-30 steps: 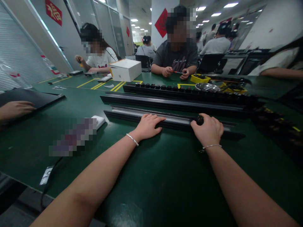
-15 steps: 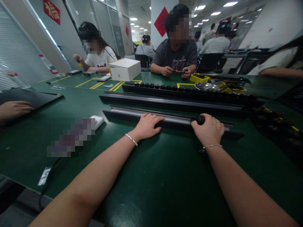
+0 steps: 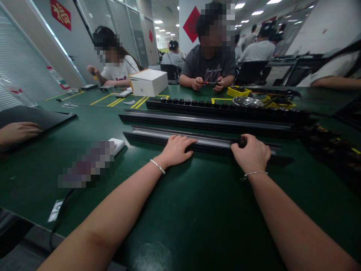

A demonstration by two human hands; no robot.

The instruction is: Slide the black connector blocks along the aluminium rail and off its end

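Note:
A long black rail (image 3: 208, 142) with a shiny grey channel lies crosswise on the table in front of me. My left hand (image 3: 178, 148) holds its near side around the middle, fingers over the edge and thumb in front. Farther along, my right hand (image 3: 252, 152) is closed around a small dark rounded piece (image 3: 241, 141) at the channel. Its kind is unclear, since my fingers hide much of it. Behind lies a second black rail (image 3: 197, 121), apart from the first. A third rail (image 3: 180, 106) beyond it carries a row of small black parts.
On the green table (image 3: 169, 210) a blurred-out device (image 3: 87, 163) lies left, with a cable. A white box (image 3: 149, 83), yellow tray (image 3: 238, 91) and metal bowl (image 3: 247, 101) stand farther back. Dark parts (image 3: 332, 150) crowd the right. A co-worker's hand (image 3: 21, 131) rests at left; others sit opposite.
My right hand has slid slightly to the right along the rail with the dark piece. My left hand stays in place on the rail.

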